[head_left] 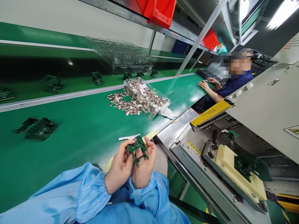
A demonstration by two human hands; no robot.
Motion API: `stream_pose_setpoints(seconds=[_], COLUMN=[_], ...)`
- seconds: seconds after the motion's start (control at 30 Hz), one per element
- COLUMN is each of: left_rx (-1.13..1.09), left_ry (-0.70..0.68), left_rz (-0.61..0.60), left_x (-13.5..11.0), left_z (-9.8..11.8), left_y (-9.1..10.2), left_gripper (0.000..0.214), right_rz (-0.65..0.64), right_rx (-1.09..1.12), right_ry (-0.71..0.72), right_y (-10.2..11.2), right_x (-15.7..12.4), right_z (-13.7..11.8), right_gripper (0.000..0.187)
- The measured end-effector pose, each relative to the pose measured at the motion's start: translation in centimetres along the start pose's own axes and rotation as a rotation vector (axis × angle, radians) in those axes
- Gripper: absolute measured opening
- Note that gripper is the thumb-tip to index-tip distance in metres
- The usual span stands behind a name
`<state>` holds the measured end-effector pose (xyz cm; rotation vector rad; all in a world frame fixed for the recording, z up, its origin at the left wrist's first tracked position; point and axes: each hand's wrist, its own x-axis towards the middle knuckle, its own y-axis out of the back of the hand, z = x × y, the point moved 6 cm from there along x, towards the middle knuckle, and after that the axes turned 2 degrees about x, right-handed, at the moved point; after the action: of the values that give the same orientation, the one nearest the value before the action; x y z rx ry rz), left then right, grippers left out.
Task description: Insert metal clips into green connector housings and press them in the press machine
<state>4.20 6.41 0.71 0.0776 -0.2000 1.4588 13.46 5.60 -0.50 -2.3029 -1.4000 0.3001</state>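
Note:
Between my two hands, just above the near edge of the green bench, is a dark green plastic frame part [137, 149] with thin legs and openings. My left hand [120, 166] pinches its left side between thumb and fingers. From the right, my right hand [146, 165] grips the same part, fingers behind it and along its right side. A strip of small metal pieces [129, 137] lies on the bench right behind the part. Farther back, a clear plastic box [149, 96] full of small metal pieces stands beside a loose pile of them [126, 104].
A similar green part [42, 128] lies at left; more ride the far belt [52, 84] beyond a metal rail. Clear trays [121, 54] stand behind. At right, a machine holds a green part [249, 166] on a cream fixture [224, 158]. A co-worker [233, 77] sits farther along.

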Motion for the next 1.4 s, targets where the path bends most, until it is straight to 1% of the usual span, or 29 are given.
stream_pose_setpoints(seconds=[0.03, 0.1, 0.17, 0.2, 0.27, 0.3, 0.33, 0.37, 0.4, 0.43, 0.47, 0.53, 0.6, 0.67, 0.73, 0.77, 0.8, 0.87, 0.93, 1.0, 1.07, 1.1, 1.17, 1.2, 1.27, 1.3, 1.33, 1.37, 1.4], left_rx=[0.005, 0.027, 0.055, 0.069, 0.080, 0.078, 0.071, 0.065, 0.060, 0.059, 0.064, 0.108, 0.182, 0.250, 0.272, 0.265, 0.242, 0.174, 0.127, 0.133, 0.149, 0.145, 0.133, 0.139, 0.184, 0.216, 0.249, 0.272, 0.280], left_ry=[0.004, 0.013, 0.031, 0.036, 0.049, 0.063, 0.080, 0.093, 0.093, 0.069, 0.012, -0.172, -0.330, -0.365, -0.323, -0.307, -0.298, -0.270, -0.213, -0.124, 0.001, 0.058, 0.130, 0.145, 0.157, 0.155, 0.146, 0.127, 0.096], left_rz=[-0.004, -0.025, -0.095, -0.160, -0.364, -0.512, -0.683, -0.849, -0.989, -1.085, -1.122, -1.056, -0.973, -0.965, -0.991, -0.988, -0.968, -0.902, -0.849, -0.844, -0.840, -0.808, -0.742, -0.717, -0.707, -0.718, -0.741, -0.758, -0.767], left_x=[0.0, 0.2, 0.7, 1.0, 1.8, 2.2, 2.4, 2.6, 2.7, 2.9, 3.3, 4.3, 5.0, 5.4, 5.8, 6.1, 6.5, 7.3, 7.6, 7.1, 5.9, 5.3, 4.4, 4.1, 4.0, 4.1, 4.2, 4.5, 4.6], left_z=[0.2, 1.0, 2.2, 2.9, 4.6, 5.3, 6.1, 6.7, 7.3, 7.9, 8.4, 9.4, 9.8, 9.4, 9.1, 9.3, 9.6, 10.6, 11.1, 10.3, 8.1, 6.6, 3.4, 2.0, -0.4, -1.2, -1.7, -1.8, -1.7], left_y=[-0.1, -0.5, -1.5, -2.3, -5.0, -7.0, -9.3, -11.8, -14.5, -17.2, -19.9, -25.3, -30.2, -34.0, -36.1, -36.3, -36.0, -33.7, -30.0, -25.7, -21.7, -19.9, -17.5, -16.9, -16.8, -17.1, -17.6, -18.0, -18.3], left_gripper=[0.029, 0.032, 0.036, 0.038, 0.042, 0.044, 0.047, 0.051, 0.054, 0.057, 0.059, 0.066, 0.078, 0.084, 0.075, 0.069, 0.065, 0.063, 0.058, 0.050, 0.048, 0.050, 0.054, 0.056, 0.060, 0.063, 0.065, 0.065, 0.064], right_rz=[-0.039, -0.183, -0.322, -0.370, -0.410, -0.408, -0.390, -0.341, -0.251, -0.122, 0.034, 0.380, 0.655, 0.792, 0.789, 0.748, 0.687, 0.530, 0.331, 0.123, -0.026, -0.053, 0.002, 0.084, 0.361, 0.532, 0.741, 0.878, 0.937], right_rx=[0.010, -0.051, -0.197, -0.289, -0.463, -0.532, -0.580, -0.604, -0.608, -0.600, -0.586, -0.556, -0.539, -0.541, -0.573, -0.599, -0.634, -0.750, -0.914, -1.047, -1.119, -1.148, -1.202, -1.224, -1.253, -1.258, -1.264, -1.275, -1.241], right_ry=[-0.001, 0.005, 0.068, 0.120, 0.241, 0.290, 0.327, 0.365, 0.404, 0.444, 0.486, 0.588, 0.701, 0.797, 0.835, 0.831, 0.816, 0.761, 0.668, 0.546, 0.442, 0.420, 0.447, 0.488, 0.573, 0.594, 0.580, 0.488, 0.384], right_y=[0.1, 0.5, 1.9, 3.1, 6.2, 8.1, 10.2, 12.4, 15.0, 17.7, 20.5, 25.9, 30.0, 32.3, 33.3, 33.3, 33.0, 32.0, 30.4, 28.9, 28.0, 27.9, 28.7, 29.5, 32.4, 34.2, 36.1, 37.9, 39.4], right_x=[0.2, 0.7, 1.4, 1.7, 1.9, 1.8, 1.5, 1.0, 0.4, -0.4, -1.3, -3.4, -4.9, -4.9, -3.2, -1.9, -0.4, 2.7, 5.5, 7.7, 8.9, 9.2, 8.8, 7.9, 4.7, 2.3, -0.4, -2.9, -5.0], right_z=[-0.4, -1.9, -4.4, -6.0, -9.6, -11.4, -13.2, -15.0, -16.7, -18.3, -19.8, -22.4, -24.4, -25.9, -27.2, -27.8, -28.2, -28.8, -28.8, -28.4, -28.0, -28.0, -28.4, -28.7, -29.2, -29.2, -29.0, -28.2, -27.0], right_gripper=[0.035, 0.044, 0.058, 0.064, 0.072, 0.068, 0.058, 0.047, 0.038, 0.031, 0.028, 0.034, 0.040, 0.041, 0.041, 0.041, 0.041, 0.041, 0.038, 0.036, 0.034, 0.032, 0.030, 0.031, 0.041, 0.046, 0.052, 0.059, 0.062])
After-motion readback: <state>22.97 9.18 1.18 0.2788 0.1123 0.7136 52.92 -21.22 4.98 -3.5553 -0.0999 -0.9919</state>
